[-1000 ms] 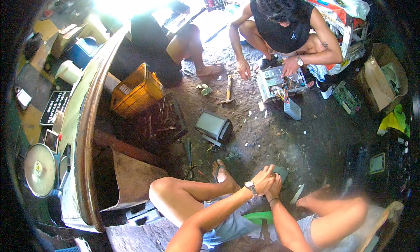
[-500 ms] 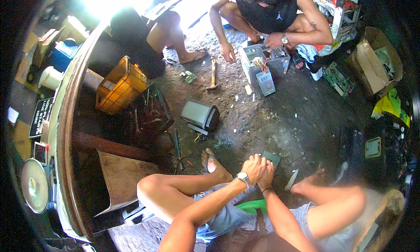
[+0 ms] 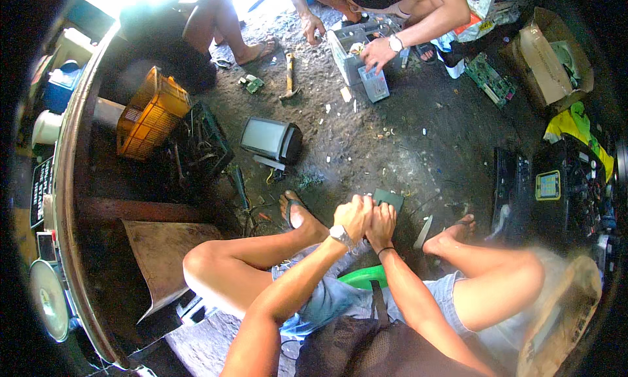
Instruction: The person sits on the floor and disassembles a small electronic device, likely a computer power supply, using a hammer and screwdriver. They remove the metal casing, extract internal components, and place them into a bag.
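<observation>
My left hand (image 3: 353, 217), with a metal watch at its wrist, is closed, its fingers curled in against my right hand. My right hand (image 3: 381, 226), with a dark band at the wrist, is closed too and touches the left. A flat dark green piece (image 3: 391, 198) sticks out just beyond the knuckles. Its near end is hidden by the fingers, and its exact kind does not show. The right hand grips it; what the left fingers hold is covered. Both hands are low between my spread knees.
Ahead lie a small boxy monitor (image 3: 267, 141), a hammer (image 3: 289, 77) and a green circuit board (image 3: 489, 80). A co-worker's hand (image 3: 381, 52) is at an opened computer case (image 3: 347, 55) with a power supply unit (image 3: 374, 84). A yellow crate (image 3: 152, 115) stands left, a cardboard box (image 3: 546, 63) right.
The view has shifted, so the floor things sit further left and higher. My hands stay together on the piece. The co-worker's hand has moved from the case's top onto the power supply unit.
</observation>
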